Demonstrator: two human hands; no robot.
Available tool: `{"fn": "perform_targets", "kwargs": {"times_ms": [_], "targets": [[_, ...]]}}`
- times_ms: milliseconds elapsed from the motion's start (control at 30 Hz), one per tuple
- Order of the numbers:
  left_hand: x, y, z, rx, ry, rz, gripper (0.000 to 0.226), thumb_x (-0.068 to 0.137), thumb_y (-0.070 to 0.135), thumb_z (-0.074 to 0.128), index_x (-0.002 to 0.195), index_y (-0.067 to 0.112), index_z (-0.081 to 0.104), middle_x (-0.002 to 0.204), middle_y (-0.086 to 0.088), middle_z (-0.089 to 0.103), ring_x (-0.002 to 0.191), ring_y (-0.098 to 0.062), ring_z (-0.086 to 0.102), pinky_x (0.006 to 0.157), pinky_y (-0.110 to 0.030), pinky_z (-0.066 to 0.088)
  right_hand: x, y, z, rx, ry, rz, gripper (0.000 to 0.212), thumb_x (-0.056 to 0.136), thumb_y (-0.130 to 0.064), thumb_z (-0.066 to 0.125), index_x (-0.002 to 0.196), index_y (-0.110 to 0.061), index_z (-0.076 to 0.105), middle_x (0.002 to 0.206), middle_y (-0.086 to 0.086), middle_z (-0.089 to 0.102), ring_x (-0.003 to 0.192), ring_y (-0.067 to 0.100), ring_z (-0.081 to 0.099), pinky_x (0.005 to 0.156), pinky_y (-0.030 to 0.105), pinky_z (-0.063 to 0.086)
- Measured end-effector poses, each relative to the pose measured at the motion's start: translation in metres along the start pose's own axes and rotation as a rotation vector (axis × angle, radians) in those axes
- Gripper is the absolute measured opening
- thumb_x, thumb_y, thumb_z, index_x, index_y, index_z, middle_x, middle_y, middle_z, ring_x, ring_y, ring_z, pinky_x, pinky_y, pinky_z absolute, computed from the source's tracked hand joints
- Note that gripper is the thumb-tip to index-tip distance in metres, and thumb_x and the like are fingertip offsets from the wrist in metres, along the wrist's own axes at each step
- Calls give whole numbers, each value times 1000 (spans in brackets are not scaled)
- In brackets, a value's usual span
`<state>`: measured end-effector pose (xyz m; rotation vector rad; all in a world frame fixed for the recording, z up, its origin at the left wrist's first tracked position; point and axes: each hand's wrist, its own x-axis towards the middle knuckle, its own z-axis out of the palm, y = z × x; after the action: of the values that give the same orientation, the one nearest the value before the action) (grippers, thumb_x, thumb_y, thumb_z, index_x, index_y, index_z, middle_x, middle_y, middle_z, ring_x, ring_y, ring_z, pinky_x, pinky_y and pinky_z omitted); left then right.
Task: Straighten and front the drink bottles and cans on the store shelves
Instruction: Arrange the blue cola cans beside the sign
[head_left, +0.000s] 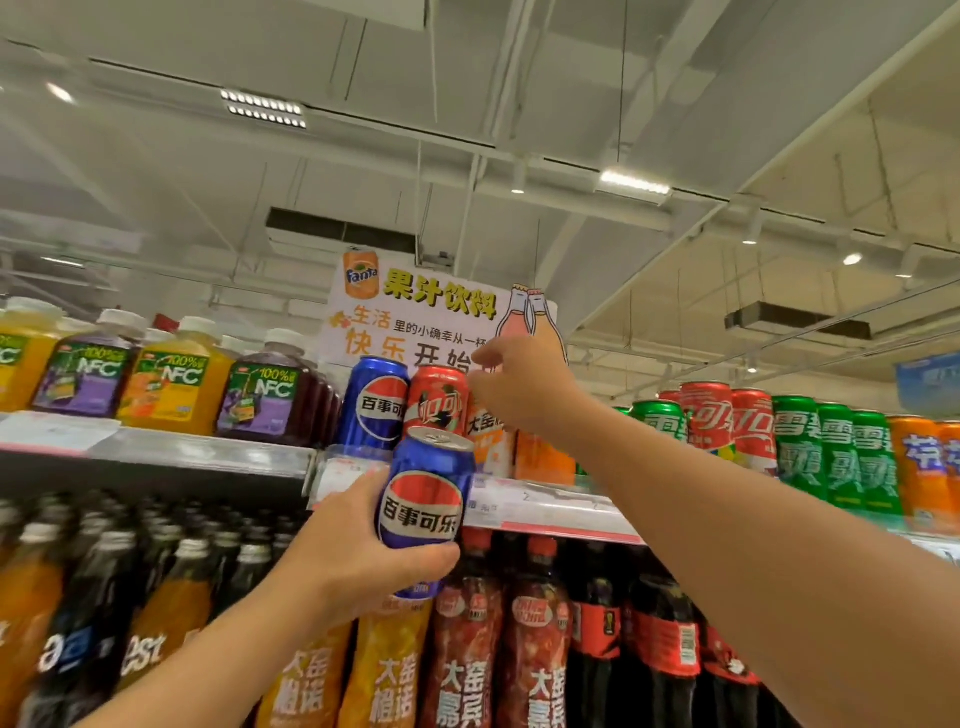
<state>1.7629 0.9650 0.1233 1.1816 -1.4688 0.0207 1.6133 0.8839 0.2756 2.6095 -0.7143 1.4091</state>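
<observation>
A blue Pepsi can (425, 491) is held off the shelf, in front of the top shelf edge (545, 506), slightly tilted, logo facing the viewer. The left hand (363, 551) grips it, fingers curled behind and thumb across the lower front. Its silver top with pull tab is visible.

Directly behind it on the top shelf stands a second blue Pepsi can (375, 402), upright and label forward. Just beside that stands a red cola can (436, 397), and next to it an orange-and-white can (491, 441), partly hidden. The right hand (519, 387) reaches over these cans, fingers curled toward the thumb near the top of the red can; whether it pinches a can or merely touches one cannot be told from here.

Further right along the same shelf: red cola cans (727, 421), green cans (831, 452) and orange cans (924, 467), packed close. To the left, a separate shelf section carries NFC juice bottles (171, 384), orange and purple, with white caps.

The shelf below holds large bottles (467, 639) with orange, dark and red labels, standing side by side. Price tags line the shelf edge.

A printed sign (426, 317) with a Fanta can picture stands behind the cans. Above is a white ceiling (467, 130) with strip lights and exposed ducts.
</observation>
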Motion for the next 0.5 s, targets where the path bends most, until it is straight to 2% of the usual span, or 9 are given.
{"fn": "perform_targets", "kwargs": {"times_ms": [67, 200, 267, 333, 400, 500], "targets": [[4, -2, -2, -39, 4, 2, 55, 47, 55, 85, 96, 51, 61, 91, 17, 73, 82, -3, 70, 72, -29, 57, 16, -3, 9, -131, -41, -4, 47, 91, -30, 59, 135, -14, 52, 133, 6, 57, 106, 21, 56, 80, 27, 46], [4, -2, 0, -25, 2, 19, 55, 46, 60, 82, 95, 56, 57, 89, 22, 71, 81, 2, 68, 63, -18, 55, 34, -4, 28, -292, -166, 33, 51, 89, -46, 59, 128, -13, 54, 120, 8, 61, 87, 17, 50, 62, 25, 39], [3, -1, 2, -9, 31, 22, 55, 46, 62, 80, 95, 55, 57, 89, 25, 70, 80, 5, 67, 60, -16, 53, 36, -2, 35, -272, -184, 35, 44, 87, -46, 61, 119, -16, 56, 108, 5, 64, 81, 15, 55, 58, 26, 41], [4, 0, 5, -9, 65, 15, 56, 46, 63, 79, 97, 47, 60, 88, 25, 70, 80, 5, 67, 64, -19, 55, 34, -2, 37, -209, -144, 38, 43, 83, -45, 64, 115, -18, 52, 99, 1, 61, 78, 12, 54, 55, 26, 40], [5, -1, 6, 1, 82, 10, 57, 47, 63, 80, 97, 42, 61, 88, 25, 70, 79, 4, 67, 66, -23, 56, 32, -2, 36, -128, -93, 35, 44, 80, -46, 68, 110, -23, 45, 90, -5, 56, 76, 9, 52, 56, 26, 42], [5, -1, 7, 18, 107, 14, 57, 46, 67, 78, 96, 44, 61, 87, 27, 69, 78, 7, 66, 63, -19, 54, 30, -2, 36, -32, -75, 45, 51, 77, -52, 72, 108, -26, 40, 86, -10, 51, 78, 9, 54, 56, 26, 44]]}}
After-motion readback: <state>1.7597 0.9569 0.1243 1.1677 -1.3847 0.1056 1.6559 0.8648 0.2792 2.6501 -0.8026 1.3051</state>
